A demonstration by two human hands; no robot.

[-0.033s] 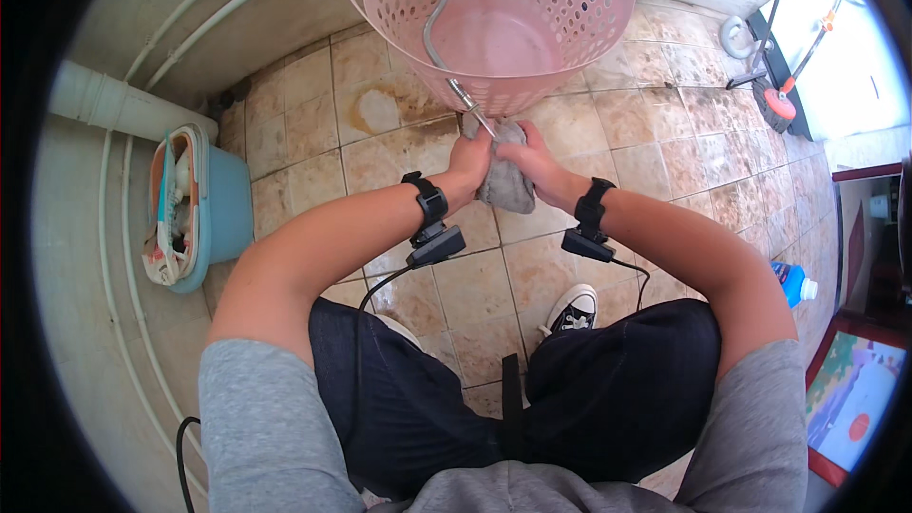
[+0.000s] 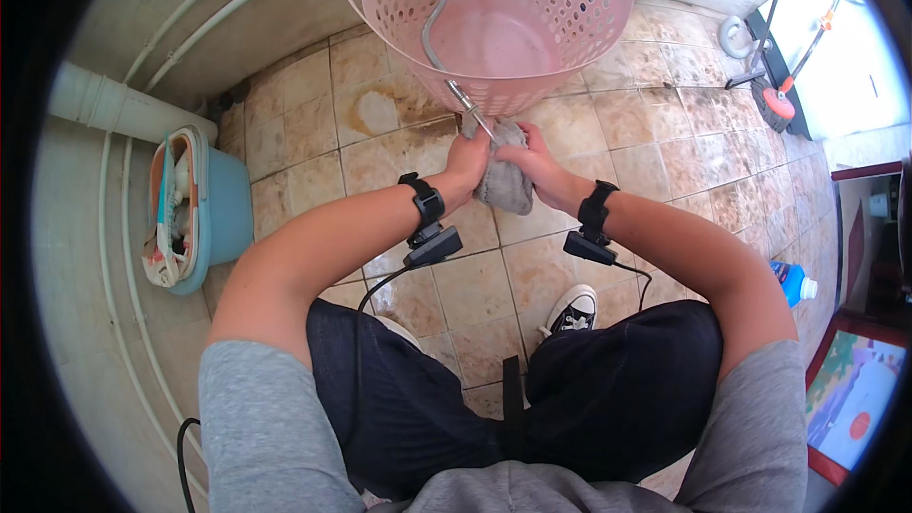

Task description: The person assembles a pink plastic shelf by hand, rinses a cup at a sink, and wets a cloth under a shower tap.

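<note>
Grey cloth (image 2: 505,180): I'm bunching it over the floor (image 2: 608,147), just before the basket (image 2: 494,24).
Left hand (image 2: 467,163): closing around it.
Right hand (image 2: 534,169): clamping its other side, for wringing.
Hose (image 2: 439,28): hanging from the basket, nozzle touching the cloth for wetting.

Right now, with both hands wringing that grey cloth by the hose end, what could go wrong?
The floppy grey cloth, gripped by the left hand and right hand, sits under the metal hose nozzle, so water may spray the black wrist devices. The stained tiled floor looks wet and could be slippery. The nozzle might also scrape knuckles.
</note>
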